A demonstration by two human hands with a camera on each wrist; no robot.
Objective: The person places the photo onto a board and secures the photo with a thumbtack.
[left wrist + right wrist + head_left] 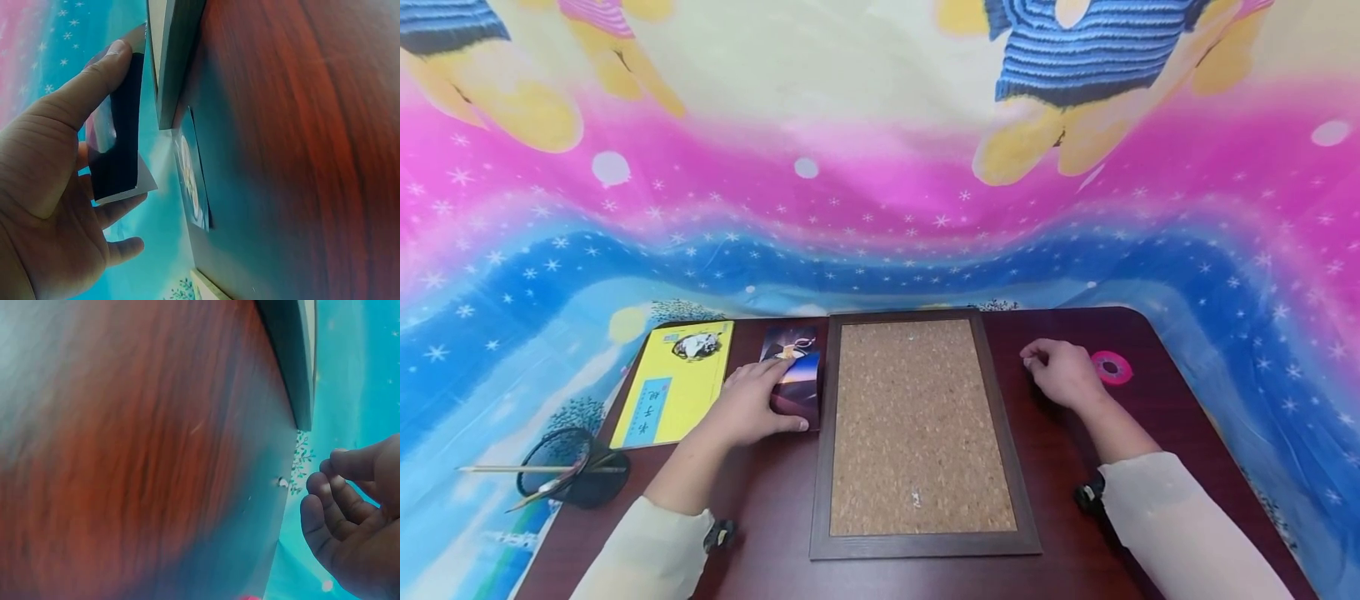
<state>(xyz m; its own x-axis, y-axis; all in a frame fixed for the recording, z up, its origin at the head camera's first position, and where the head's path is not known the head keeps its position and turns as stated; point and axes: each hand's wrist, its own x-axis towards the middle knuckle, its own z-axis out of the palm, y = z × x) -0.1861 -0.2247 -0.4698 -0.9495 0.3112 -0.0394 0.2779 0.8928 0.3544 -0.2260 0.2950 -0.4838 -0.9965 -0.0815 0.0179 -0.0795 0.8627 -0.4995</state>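
My left hand (747, 404) is at the left of a brown-framed cork board (917, 417). It holds a glossy dark photo print (805, 371), gripped between thumb and fingers; the left wrist view shows the bent print (119, 134) raised off the table. Below it, a second photo print (190, 181) lies flat near the board's left side. My right hand (1062, 371) hovers right of the board, fingers loosely curled, and nothing shows between thumb and fingertips (319, 482). Close beside that hand lies a round pink item (1111, 367) with a grey centre, perhaps a tape roll.
A yellow booklet (692, 379) lies left of the prints. At the table's left edge, a black mesh pen cup (602, 483) lies tipped over, with pencils and a brush (542, 492) sticking out. A printed curtain (880, 217) surrounds the dark red table (767, 517).
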